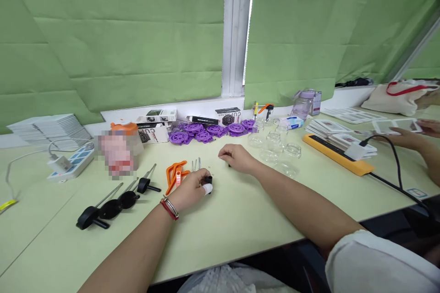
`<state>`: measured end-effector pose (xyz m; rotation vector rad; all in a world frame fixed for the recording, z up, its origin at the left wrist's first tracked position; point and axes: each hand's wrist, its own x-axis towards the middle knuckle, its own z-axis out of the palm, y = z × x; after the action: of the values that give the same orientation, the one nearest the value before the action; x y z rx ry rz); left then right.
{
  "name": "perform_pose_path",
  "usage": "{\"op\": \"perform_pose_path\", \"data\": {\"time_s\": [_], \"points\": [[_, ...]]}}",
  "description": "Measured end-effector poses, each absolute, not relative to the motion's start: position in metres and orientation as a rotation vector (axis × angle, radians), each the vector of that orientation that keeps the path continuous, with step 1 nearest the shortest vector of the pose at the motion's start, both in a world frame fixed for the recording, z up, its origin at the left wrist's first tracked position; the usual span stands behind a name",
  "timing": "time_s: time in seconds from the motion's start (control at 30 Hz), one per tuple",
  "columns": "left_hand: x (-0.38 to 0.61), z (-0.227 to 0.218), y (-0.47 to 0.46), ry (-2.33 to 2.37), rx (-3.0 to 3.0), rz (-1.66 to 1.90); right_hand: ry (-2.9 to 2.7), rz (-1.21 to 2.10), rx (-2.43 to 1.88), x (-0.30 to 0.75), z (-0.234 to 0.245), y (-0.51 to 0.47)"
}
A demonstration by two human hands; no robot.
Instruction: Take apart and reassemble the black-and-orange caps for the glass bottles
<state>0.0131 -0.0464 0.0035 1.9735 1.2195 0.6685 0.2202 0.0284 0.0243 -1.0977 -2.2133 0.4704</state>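
My left hand (pixel 189 191) is closed around a small black part (pixel 208 180), with a white wrap on its thumb. Farther right, my right hand (pixel 239 159) has its fingers curled down close to the table; a dark bit shows under them, too hidden to name. Beside my left hand lie orange plastic handles (pixel 171 181) and some thin metal rods (pixel 196 165). Left of these, several black round pieces with side handles and metal shafts (pixel 112 209) rest on the table.
Purple openwork plastic parts (pixel 204 136) and small boxes (pixel 229 117) line the back. Clear glass jars (pixel 274 143) stand right of centre, near a yellow power strip (pixel 335 154). A white power strip (pixel 77 161) lies left. Another person's hands (pixel 402 137) hold a white frame at right.
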Motion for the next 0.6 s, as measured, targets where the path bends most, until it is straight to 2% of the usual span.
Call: {"op": "perform_pose_path", "data": {"time_s": [0.17, 0.6], "points": [[0.012, 0.001, -0.045, 1.213, 2.003, 0.695, -2.37, 0.547, -0.826, 0.197, 0.037, -0.009], [0.012, 0.0, -0.044, 1.217, 2.06, 0.685, -2.483, 0.567, -0.764, 0.193, 0.031, -0.01]]}}
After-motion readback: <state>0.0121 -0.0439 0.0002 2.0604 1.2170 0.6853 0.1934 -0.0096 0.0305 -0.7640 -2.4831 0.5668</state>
